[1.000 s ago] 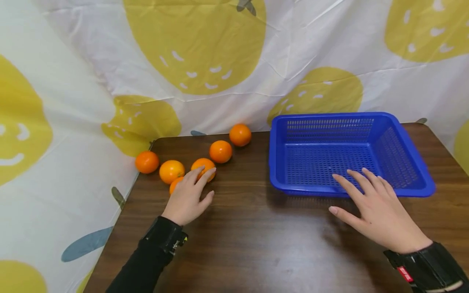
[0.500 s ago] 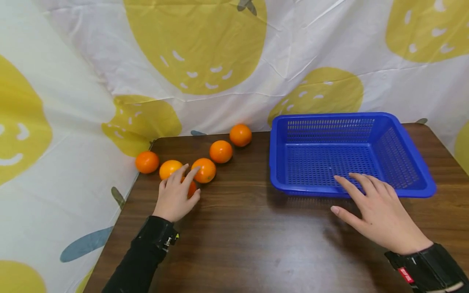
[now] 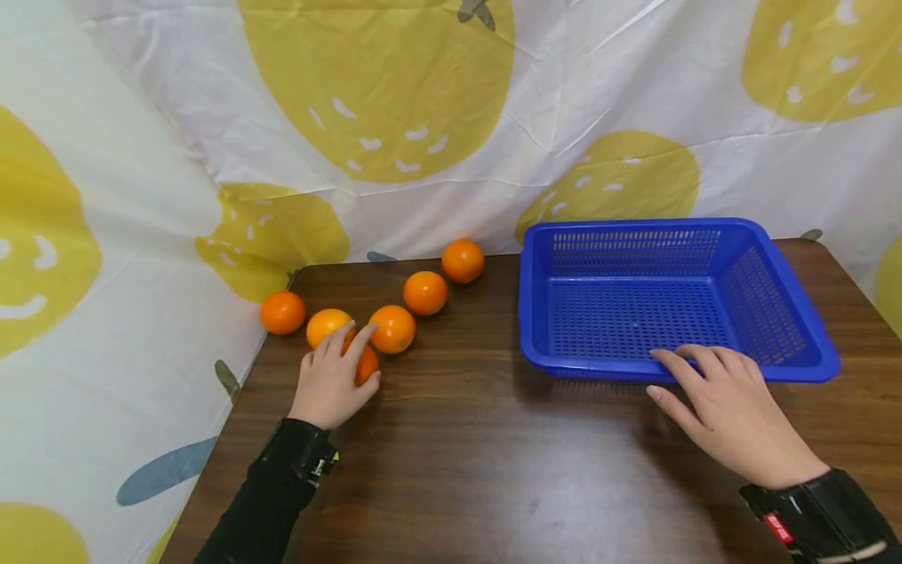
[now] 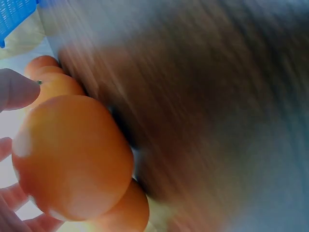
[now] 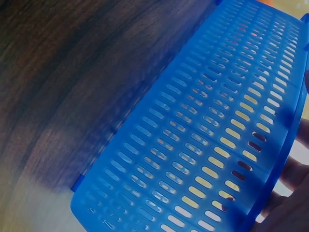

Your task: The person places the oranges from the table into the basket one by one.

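Nearest orange [image 3: 367, 366]: on the table [image 3: 486, 462], toward its left side, closest to the person of its group. It lies just beyond the left palm, in the gap between thumb and fingers, partly covered by them. Round, so no long axis to line up with. Left hand [image 3: 327, 388] is far the nearer; it comes at the fruit from the near left. Its fingers are spread wide about the fruit, thumb along the right side; whether the pads press on the skin, cannot tell. Index tip reaches across to the middle orange [image 3: 393, 330], overlapping it in the head view; contact unclear.

Outward: yellower orange [image 3: 327, 326] just beyond the fingertips; far-left orange [image 3: 283, 312] at the table's left edge. From the middle one, a slanting row runs back and right: fourth orange [image 3: 425, 293], then back orange [image 3: 463, 261].

Well apart to the right, blue basket [image 3: 588, 364], long axis left to right. Right hand [image 3: 740, 423] at its near rim: fingers bent over to the inside, thumb outside. Firmness of that hold, cannot tell.

Count: six oranges, one basket, two hands, two black wristbands [image 3: 810, 505], one on each wrist.
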Demonstrator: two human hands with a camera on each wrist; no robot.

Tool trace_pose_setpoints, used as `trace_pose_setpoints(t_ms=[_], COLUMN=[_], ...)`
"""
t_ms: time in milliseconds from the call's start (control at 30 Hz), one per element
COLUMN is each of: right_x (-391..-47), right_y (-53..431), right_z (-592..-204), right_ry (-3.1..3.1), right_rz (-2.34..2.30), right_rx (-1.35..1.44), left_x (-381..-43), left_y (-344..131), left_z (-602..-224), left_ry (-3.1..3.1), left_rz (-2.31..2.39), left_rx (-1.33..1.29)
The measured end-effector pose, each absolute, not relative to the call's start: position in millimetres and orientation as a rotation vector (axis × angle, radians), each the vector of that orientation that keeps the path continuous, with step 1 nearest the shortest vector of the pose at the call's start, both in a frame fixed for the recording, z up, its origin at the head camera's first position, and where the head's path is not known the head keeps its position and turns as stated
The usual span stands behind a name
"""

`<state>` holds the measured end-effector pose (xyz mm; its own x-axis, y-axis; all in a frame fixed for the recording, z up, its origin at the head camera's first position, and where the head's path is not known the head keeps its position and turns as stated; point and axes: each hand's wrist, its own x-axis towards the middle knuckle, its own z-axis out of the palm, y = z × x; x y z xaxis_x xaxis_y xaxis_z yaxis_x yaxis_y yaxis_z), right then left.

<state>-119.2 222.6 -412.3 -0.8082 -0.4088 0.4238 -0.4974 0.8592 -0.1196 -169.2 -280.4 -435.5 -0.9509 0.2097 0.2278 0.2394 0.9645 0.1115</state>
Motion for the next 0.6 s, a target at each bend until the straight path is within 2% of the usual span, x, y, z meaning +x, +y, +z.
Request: trace_pose_setpoints(t_ms=[600], right_x=[-122.3], right_y=[236.8], right_z=[-414.7], right_ry=[-2.583], right_rz=[0.372], right_rx=[0.652], left_x=[-170.9], left_y=[-288.0], left_z=[-443.9], left_ry=[-2.842], left_rz=[-0.312], left_rx=[-0.35])
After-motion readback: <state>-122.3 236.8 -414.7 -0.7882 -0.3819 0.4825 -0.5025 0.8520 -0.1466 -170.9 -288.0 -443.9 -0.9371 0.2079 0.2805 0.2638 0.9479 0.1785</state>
